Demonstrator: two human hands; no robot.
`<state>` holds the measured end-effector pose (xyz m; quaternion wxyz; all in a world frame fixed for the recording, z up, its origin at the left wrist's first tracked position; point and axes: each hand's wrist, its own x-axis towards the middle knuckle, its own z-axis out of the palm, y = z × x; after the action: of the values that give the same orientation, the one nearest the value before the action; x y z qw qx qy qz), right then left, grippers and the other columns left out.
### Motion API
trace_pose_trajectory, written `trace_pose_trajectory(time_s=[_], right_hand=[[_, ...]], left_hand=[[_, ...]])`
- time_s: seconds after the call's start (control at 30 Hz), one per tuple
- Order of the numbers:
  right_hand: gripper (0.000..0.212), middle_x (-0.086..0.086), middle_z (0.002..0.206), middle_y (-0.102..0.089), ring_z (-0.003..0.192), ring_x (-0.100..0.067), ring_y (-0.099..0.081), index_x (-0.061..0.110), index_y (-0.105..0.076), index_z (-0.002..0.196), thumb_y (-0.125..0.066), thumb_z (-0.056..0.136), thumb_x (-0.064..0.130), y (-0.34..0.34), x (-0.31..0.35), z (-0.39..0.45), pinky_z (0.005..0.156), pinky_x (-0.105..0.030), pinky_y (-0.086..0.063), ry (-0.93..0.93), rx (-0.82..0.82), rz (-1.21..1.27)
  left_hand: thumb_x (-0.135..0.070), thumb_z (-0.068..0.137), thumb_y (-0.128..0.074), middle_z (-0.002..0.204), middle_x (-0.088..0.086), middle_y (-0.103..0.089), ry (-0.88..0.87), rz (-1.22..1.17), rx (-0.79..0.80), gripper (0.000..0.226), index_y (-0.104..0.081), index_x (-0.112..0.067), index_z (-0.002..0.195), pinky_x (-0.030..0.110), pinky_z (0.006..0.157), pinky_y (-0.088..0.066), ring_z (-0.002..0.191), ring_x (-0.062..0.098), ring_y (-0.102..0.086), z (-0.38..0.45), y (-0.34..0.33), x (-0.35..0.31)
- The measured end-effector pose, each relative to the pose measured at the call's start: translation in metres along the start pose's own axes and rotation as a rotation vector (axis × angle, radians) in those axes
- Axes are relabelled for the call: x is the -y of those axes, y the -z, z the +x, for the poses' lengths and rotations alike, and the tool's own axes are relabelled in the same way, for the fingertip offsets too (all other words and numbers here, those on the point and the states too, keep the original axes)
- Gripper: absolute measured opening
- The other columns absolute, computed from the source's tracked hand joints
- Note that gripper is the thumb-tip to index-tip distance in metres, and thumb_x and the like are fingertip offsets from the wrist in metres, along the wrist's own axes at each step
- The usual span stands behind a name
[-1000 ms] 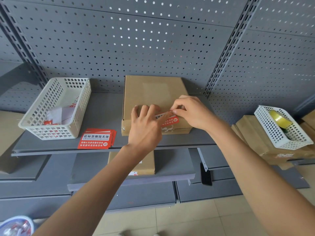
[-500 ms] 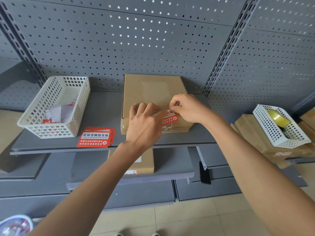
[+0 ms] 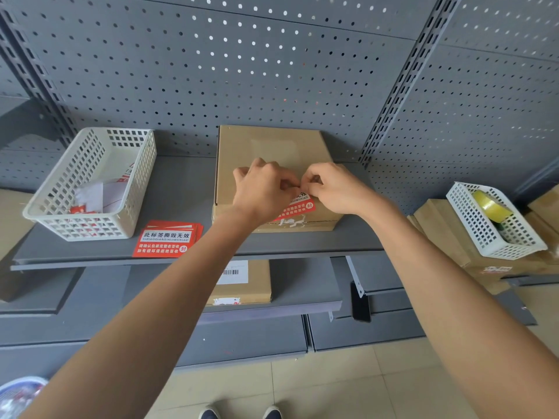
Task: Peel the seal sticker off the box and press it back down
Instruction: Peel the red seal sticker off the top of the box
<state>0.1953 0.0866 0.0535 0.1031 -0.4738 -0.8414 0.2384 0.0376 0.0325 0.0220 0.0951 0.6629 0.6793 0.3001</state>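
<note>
A white basket (image 3: 90, 189) sits at the left of the grey shelf (image 3: 181, 189), with a stack of red stickers (image 3: 166, 239) just beside it. The cardboard box (image 3: 272, 146) stands mid-shelf. The left hand (image 3: 261, 192) and right hand (image 3: 332, 189) meet over its front edge, fingertips pinched together on the upper edge of the red seal sticker (image 3: 298, 207), which seems partly lifted there. Farther right, another basket (image 3: 484, 225) holds a tape roll (image 3: 488, 204).

Left hand (image 3: 263, 192), flat on the box (image 3: 272, 146) a second ago, is now curled, fingertips meeting the right hand (image 3: 335, 189) at the seal sticker's (image 3: 298, 207) upper edge.
</note>
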Motion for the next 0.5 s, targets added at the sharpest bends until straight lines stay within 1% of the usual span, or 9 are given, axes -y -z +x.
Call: trace_pose_trajectory(time_s=[0.07, 0.17, 0.23, 0.33, 0.5], right_hand=[[0.010, 0.014, 0.085, -0.067, 0.080, -0.003, -0.061, 0.024, -0.070, 0.087, -0.065, 0.094, 0.020, 0.001, -0.003, 0.000, 0.067, -0.021, -0.042, -0.007, -0.021, 0.089], [0.013, 0.014, 0.082, -0.071, 0.083, -0.003, -0.066, 0.029, -0.071, 0.081, -0.071, 0.090, 0.020, 0.000, -0.008, -0.001, 0.075, -0.023, -0.047, -0.009, -0.031, 0.172], [0.013, 0.013, 0.082, -0.071, 0.083, -0.004, -0.066, 0.028, -0.072, 0.081, -0.071, 0.090, 0.020, 0.000, -0.009, 0.000, 0.077, -0.024, -0.049, -0.009, -0.027, 0.180], [0.014, 0.013, 0.082, -0.072, 0.083, -0.004, -0.066, 0.029, -0.071, 0.079, -0.071, 0.090, 0.020, 0.000, -0.010, 0.002, 0.077, -0.025, -0.048, -0.009, -0.027, 0.183], [0.013, 0.012, 0.083, -0.071, 0.083, -0.006, -0.066, 0.029, -0.070, 0.080, -0.072, 0.089, 0.020, -0.002, -0.013, 0.003, 0.079, -0.026, -0.049, -0.004, -0.051, 0.183]], left_hand=[[-0.033, 0.088, -0.065, 0.083, -0.010, -0.069, 0.018, -0.041, -0.005, 0.012, -0.076, -0.038, 0.090, 0.040, 0.087, -0.025, 0.105, 0.021, -0.048, 0.001, 0.001, 0.000], [-0.031, 0.087, -0.066, 0.080, -0.011, -0.069, 0.030, -0.070, -0.005, 0.012, -0.076, -0.037, 0.085, 0.039, 0.085, -0.025, 0.103, 0.020, -0.049, 0.002, 0.002, 0.000], [-0.031, 0.087, -0.065, 0.080, -0.011, -0.069, 0.029, -0.072, 0.000, 0.013, -0.075, -0.037, 0.083, 0.039, 0.086, -0.026, 0.102, 0.020, -0.049, 0.002, 0.002, 0.000], [-0.032, 0.088, -0.065, 0.078, -0.010, -0.067, 0.031, -0.076, 0.004, 0.012, -0.074, -0.038, 0.083, 0.041, 0.087, -0.028, 0.102, 0.019, -0.049, 0.002, 0.002, 0.001], [-0.032, 0.090, -0.062, 0.074, -0.012, -0.061, 0.016, -0.061, 0.008, 0.013, -0.074, -0.035, 0.085, 0.039, 0.086, -0.024, 0.102, 0.020, -0.047, 0.002, 0.002, 0.002]])
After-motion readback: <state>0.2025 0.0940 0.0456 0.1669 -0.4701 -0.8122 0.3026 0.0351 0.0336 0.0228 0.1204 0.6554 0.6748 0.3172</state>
